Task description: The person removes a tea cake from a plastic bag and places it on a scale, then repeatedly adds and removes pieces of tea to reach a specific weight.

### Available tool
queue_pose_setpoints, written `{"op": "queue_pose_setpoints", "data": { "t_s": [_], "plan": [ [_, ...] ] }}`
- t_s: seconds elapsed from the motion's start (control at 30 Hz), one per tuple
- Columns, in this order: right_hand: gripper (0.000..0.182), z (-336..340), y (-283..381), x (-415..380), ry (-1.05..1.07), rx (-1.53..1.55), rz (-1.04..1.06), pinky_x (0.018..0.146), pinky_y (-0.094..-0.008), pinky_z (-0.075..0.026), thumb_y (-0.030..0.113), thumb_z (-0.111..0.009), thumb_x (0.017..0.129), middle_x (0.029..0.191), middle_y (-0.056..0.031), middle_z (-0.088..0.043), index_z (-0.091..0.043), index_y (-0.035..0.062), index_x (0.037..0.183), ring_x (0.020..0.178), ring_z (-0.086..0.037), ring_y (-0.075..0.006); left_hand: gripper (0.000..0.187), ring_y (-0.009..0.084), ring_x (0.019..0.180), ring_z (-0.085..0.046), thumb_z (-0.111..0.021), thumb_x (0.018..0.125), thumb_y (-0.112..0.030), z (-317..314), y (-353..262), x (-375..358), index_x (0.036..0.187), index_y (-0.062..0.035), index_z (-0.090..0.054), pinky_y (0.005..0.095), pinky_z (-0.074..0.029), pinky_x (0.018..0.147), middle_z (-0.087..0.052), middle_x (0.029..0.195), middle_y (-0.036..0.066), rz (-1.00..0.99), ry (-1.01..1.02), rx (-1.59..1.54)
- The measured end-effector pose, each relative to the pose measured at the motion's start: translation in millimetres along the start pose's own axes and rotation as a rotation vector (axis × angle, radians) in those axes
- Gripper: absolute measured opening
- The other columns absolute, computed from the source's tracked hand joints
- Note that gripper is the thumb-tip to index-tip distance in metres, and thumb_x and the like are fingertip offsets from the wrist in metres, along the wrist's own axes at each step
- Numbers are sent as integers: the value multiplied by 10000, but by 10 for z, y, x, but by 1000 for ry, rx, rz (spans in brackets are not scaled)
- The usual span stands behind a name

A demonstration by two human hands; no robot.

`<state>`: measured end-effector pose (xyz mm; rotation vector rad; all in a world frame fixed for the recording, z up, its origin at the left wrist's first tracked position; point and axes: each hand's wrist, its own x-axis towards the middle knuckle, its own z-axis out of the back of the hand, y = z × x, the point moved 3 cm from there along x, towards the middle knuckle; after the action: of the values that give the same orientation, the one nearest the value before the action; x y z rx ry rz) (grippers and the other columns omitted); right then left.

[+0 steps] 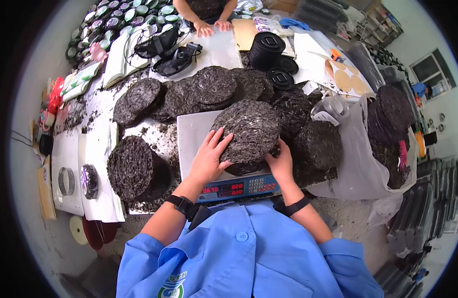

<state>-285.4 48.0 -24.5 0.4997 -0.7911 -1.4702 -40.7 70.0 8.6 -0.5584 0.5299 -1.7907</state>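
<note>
Both my hands hold a round, dark, flaky disc (pixel 249 130) over the scale. My left hand (pixel 211 155) grips its left edge, fingers spread across the top and thumb at the lower edge. My right hand (pixel 281 161) has its fingers round the lower right edge. Beneath the disc, part of another dark disc (pixel 245 169) shows on the white scale plate (pixel 189 134). The blue scale panel (pixel 239 188) has a red lit display reading 0.670 at its left. To the left stands a thick stack of dark discs (pixel 134 168).
More dark discs (pixel 214 85) lie in piles behind the scale and to the right. Black round lids (pixel 266 49) are stacked farther back. A clear plastic sheet (pixel 360 154) covers the right side. Across the table, a person's hands (pixel 213 27) rest on a pale board.
</note>
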Motion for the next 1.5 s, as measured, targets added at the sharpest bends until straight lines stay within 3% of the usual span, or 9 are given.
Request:
{"op": "queue_pose_setpoints", "data": {
  "t_s": [0.03,0.13,0.27,0.43,0.63,0.7,1.0,1.1,1.5],
  "plan": [
    [627,39,211,-29,-128,-246,214,828,-414,-501,155,-765,720,1025,-161,-606,-514,15,1277,897,-624,-331,831,404,1393,-289,-791,719,-226,2,-4,-7,1451,-223,-398,458,-325,1133,-307,1531,145,-6,-5,-3],
    [596,40,412,42,124,-364,-86,875,-433,-480,143,-712,791,1239,-259,-548,-448,16,1309,1001,-571,-442,820,407,1397,-281,-789,727,-225,-9,-21,-24,1449,-221,-402,461,-321,1135,-303,1533,149,-23,-1,22],
    [500,-168,325,74,60,98,-53,884,-410,-487,221,-688,819,1214,-176,-592,-523,23,1248,1130,-572,-349,793,422,1397,-273,-777,746,-274,-52,-21,-23,1447,-215,-409,463,-318,1136,-304,1531,158,-30,16,99],
    [370,-396,92,80,-86,602,-119,879,-360,-482,175,-641,867,1138,-106,-671,-588,15,1196,1017,-629,-240,813,414,1406,-257,-797,720,-245,-67,-64,-30,1440,-217,-421,457,-329,1129,-286,1540,157,-37,30,176],
    [287,-168,-212,229,89,164,-126,870,-344,-484,101,-601,852,1122,-193,-660,-636,8,1121,1040,-641,-304,796,423,1390,-289,-796,720,-342,-50,-34,-35,1421,-206,-443,462,-338,1122,-322,1516,169,-69,29,229],
    [263,329,135,347,39,-161,-10,860,-404,-490,88,-603,811,1049,-241,-627,-654,40,1065,1012,-582,-430,813,420,1394,-282,-804,712,-338,-40,-35,-41,1425,-209,-436,464,-338,1121,-315,1521,166,-61,44,216],
    [684,914,-643,977,-66,-26,142,1041,-415,-401,217,-729,795,1481,-214,-363,-453,92,1408,1282,-478,-334,947,409,1408,-265,-859,627,-349,308,-162,-76,1446,-189,-410,485,-313,1118,-300,1534,163,-110,37,175],
    [489,1038,-189,828,72,435,-154,969,-302,-452,110,-618,903,1290,-141,-580,-488,-10,1359,1132,-580,-173,803,374,1284,-457,-804,736,-283,637,-19,-171,1415,-97,-417,434,-411,1043,-397,1458,183,-11,-147,9],
    [526,764,133,887,252,572,-241,938,-327,-466,191,-619,928,1374,-110,-482,-432,37,1395,1167,-543,-178,549,256,850,-658,-666,898,-252,699,253,-252,1330,23,-471,369,-530,788,-614,1162,187,316,-55,-256]
  ]
}}
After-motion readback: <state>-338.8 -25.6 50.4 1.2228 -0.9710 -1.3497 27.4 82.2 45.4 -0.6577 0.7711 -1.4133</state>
